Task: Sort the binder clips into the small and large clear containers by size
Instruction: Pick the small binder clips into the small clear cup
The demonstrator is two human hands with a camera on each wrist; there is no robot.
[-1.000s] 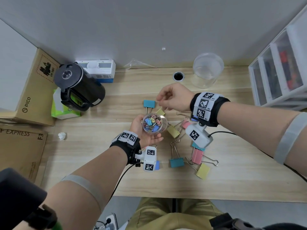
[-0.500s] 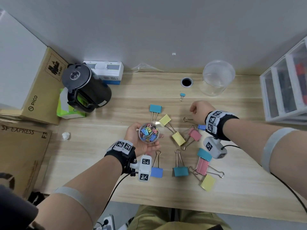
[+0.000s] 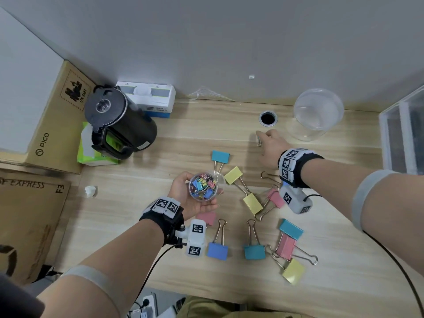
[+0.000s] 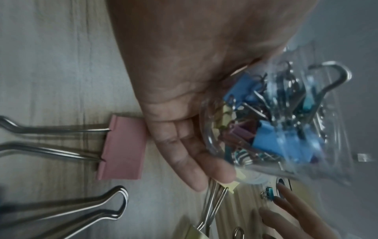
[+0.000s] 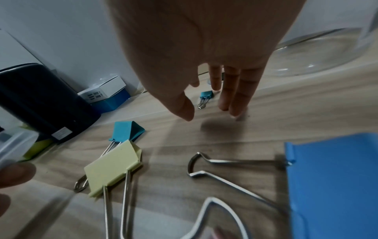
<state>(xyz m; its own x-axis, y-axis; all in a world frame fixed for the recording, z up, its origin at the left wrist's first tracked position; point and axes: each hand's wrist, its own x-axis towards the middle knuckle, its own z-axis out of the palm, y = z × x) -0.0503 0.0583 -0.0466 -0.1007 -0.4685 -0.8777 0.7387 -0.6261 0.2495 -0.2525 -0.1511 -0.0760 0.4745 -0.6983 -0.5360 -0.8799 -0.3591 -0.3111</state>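
Note:
My left hand [image 3: 197, 206] cups the small clear container [image 3: 203, 185], thumb against its side; it is packed with small coloured clips [image 4: 276, 121]. My right hand [image 3: 268, 145] reaches to the far side of the table, fingers stretched out and empty, over a small teal clip [image 5: 206, 95] that lies beside the fingertips [image 5: 235, 106]. The large clear container [image 3: 317, 113] stands upright just right of that hand, nothing visible inside. Several large clips lie loose on the table, among them a teal one [image 3: 220, 156], a yellow one [image 3: 252, 203] and a blue one [image 3: 218, 251]. A pink one [image 4: 122, 148] lies partly under my left hand.
A black kettle [image 3: 119, 125], a white box [image 3: 146, 99] and cardboard boxes [image 3: 52, 115] fill the left side. A cable hole [image 3: 267, 118] sits near the back wall. Clear drawers [image 3: 403, 134] stand at the right edge. A crumpled paper scrap [image 3: 90, 191] lies left.
My right hand has left the spot beside the small container and gone back and right to the small teal clip near the cable hole. The left hand kept holding the container.

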